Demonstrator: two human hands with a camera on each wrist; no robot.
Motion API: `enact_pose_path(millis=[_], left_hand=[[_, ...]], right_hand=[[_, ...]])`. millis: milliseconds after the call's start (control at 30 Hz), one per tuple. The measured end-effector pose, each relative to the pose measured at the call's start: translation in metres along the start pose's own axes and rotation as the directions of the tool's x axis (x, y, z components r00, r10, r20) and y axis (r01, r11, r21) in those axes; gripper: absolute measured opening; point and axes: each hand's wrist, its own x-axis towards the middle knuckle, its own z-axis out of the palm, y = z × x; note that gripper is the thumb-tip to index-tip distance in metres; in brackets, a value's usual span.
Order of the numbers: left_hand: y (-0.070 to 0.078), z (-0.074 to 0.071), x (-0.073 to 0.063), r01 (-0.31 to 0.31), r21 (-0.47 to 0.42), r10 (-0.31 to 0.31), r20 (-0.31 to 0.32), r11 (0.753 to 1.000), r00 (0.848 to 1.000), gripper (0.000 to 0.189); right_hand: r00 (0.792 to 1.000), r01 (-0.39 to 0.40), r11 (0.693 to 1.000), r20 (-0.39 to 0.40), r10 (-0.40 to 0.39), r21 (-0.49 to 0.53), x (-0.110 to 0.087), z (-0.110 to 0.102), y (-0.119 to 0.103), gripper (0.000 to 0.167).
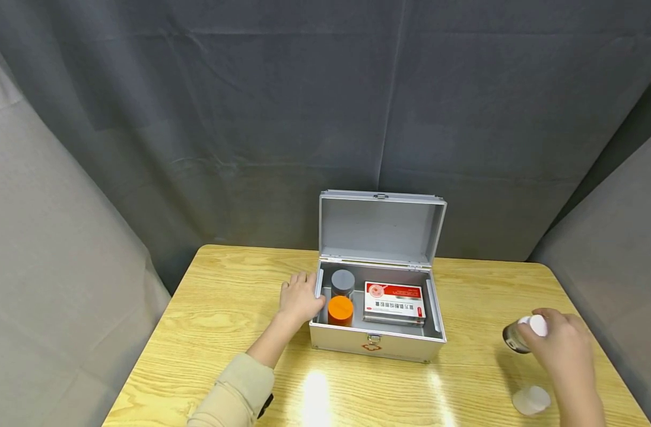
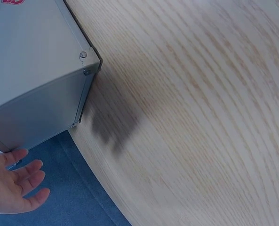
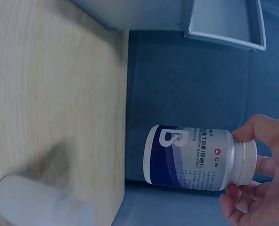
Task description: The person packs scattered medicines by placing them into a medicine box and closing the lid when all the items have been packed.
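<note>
Right hand (image 1: 562, 341): thumb and fingers pinch the cap (image 3: 246, 162) of a pill bottle (image 3: 191, 157); some fingertips are hidden behind the cap. The bottle is held aloft, tilted, over the right side of the worktop (image 1: 240, 367). Label white and dark blue with a large "B"; I cannot make out the small print.

Left hand (image 1: 299, 296): grasping nothing, fingers loosely extended, laid against the left side of an open metal case (image 1: 338, 341), thumb at the rim. In the left wrist view the thumb is out of sight and the case runs off the edge.

Case: silver, lid (image 1: 381, 228) raised, clasp and red emblem on the front. Contents: one orange-capped jar (image 1: 340, 309), front left; one grey-capped jar (image 1: 343, 281), behind it; both bodies mostly hidden. One red-and-white carton (image 1: 394, 302), to their right; what lies under it, if anything, I cannot tell.

White container (image 1: 532, 400): on the worktop, near the right hand, below the held bottle; blurred and cut off in the right wrist view.

Sleeve (image 1: 237, 391): beige, left arm, cropped; a small black object at its cuff, unidentifiable.

Surround: grey drapes (image 1: 304, 118), continuing out of sight.
</note>
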Motion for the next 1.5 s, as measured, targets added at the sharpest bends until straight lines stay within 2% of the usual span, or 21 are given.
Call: enact_pose_path(millis=[300,633,933,1333,1500], left_hand=[[0.001,-0.001,0.000,0.009,-0.018,-0.009,0.004,1.000,1.000,0.063],[0.001,-0.001,0.000,0.015,-0.018,-0.014,0.013,1.000,1.000,0.061],[0.000,0.000,0.000,0.016,-0.010,-0.015,0.012,1.000,1.000,0.062],[-0.001,0.002,0.001,0.015,-0.021,-0.014,0.008,1.000,1.000,0.063],[-0.001,0.002,0.001,0.015,-0.020,-0.015,0.008,1.000,1.000,0.063]], right_hand=[[0.997,0.076,0.996,0.024,-0.077,0.043,0.006,-0.002,-0.031,0.037],[0.988,0.155,0.983,-0.044,-0.151,0.093,0.015,-0.002,-0.071,0.033],[0.974,0.218,0.969,-0.093,-0.208,0.115,0.023,0.007,-0.094,0.031],[0.958,0.285,0.947,-0.080,-0.276,0.146,0.024,0.021,-0.120,0.031],[0.953,0.301,0.937,-0.033,-0.300,0.175,0.024,0.031,-0.131,0.032]])
